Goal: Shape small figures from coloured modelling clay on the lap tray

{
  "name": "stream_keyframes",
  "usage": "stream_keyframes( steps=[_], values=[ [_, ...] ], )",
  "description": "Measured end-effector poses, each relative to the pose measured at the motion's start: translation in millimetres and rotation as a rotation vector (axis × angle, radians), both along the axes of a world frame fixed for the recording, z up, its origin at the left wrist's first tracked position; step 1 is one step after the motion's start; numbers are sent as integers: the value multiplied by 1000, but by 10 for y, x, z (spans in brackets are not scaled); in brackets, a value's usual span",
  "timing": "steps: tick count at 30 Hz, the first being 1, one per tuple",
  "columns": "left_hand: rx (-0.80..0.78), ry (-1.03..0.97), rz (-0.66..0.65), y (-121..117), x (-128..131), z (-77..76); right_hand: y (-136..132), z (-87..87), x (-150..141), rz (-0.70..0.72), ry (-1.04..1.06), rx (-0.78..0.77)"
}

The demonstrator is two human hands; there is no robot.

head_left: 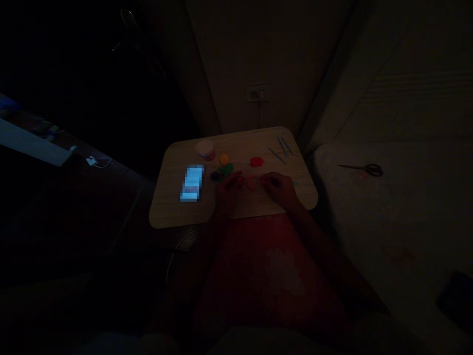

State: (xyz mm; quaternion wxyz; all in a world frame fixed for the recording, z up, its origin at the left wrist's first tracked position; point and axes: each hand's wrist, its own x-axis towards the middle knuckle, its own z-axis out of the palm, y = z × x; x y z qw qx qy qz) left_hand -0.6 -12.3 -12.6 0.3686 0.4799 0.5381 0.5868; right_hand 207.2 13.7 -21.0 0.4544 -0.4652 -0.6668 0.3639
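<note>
Fingers (272,178) bend low over the pale table (166,209); the left hand (229,187) and the right hand (280,186) face each other, and between them is a small, curvy orange-red piece (250,183); it's too dark to tell if they pinch it

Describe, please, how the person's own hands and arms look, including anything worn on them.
The left hand and right hand appear bare, without gloves. No sleeve shows on the right forearm. The picture is too dark to tell about rings, small markings or the left forearm's covering.
</note>
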Motion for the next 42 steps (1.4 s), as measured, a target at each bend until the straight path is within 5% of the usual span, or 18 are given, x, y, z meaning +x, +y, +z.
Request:
stream_keyframes(
  steps=[10,42],
  values=[
    [-74,8,20,-57,45,109,-5,0,4,10,3,-3],
    [-50,-49,5,-35,59,54,-1,-7,4,7,4,6]
  ],
)
